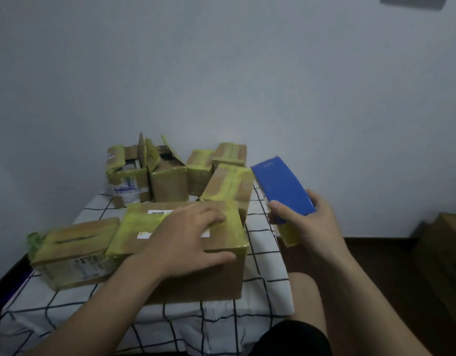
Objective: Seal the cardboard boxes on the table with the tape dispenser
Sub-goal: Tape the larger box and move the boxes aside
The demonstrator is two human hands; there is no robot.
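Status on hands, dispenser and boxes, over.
Left hand flat on the large yellow-taped cardboard box. Right hand grips the blue tape dispenser, off the box. Two rear-left cardboard boxes, flaps open.

Boxes are crowding the table in front of me.
My left hand is resting on top of the nearest box, another box lying just left of it, a cluster of boxes standing behind, toward the wall. My right hand is holding the tape dispenser beyond the table's right edge.
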